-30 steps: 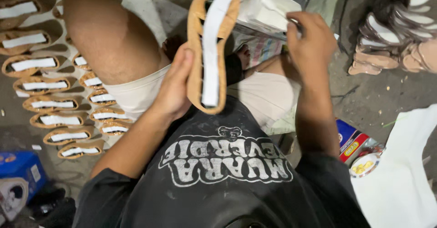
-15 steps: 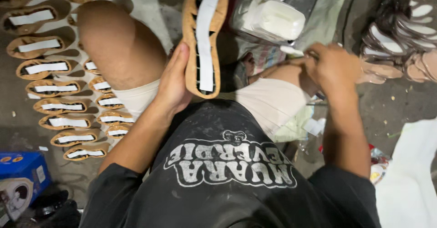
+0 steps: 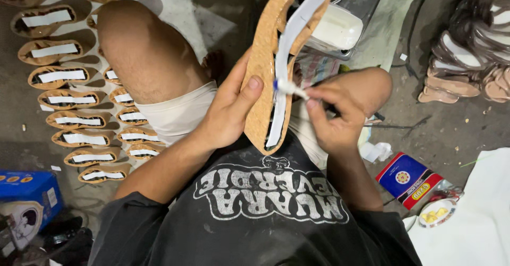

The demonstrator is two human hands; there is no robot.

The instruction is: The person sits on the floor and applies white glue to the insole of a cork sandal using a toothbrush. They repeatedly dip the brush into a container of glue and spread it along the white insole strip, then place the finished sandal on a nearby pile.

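Head view: left hand (image 3: 226, 114) grips sole (image 3: 265, 85); right fingers (image 3: 313, 104) pinch brush (image 3: 289, 87).

left hand (image 3: 226, 114) gripping cork sole (image 3: 268, 59), right hand (image 3: 332, 114) pinching brush (image 3: 289, 87)

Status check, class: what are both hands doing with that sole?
Left hand grips cork sole upright. Right hand pinches small brush against white strip. Nothing blocking.
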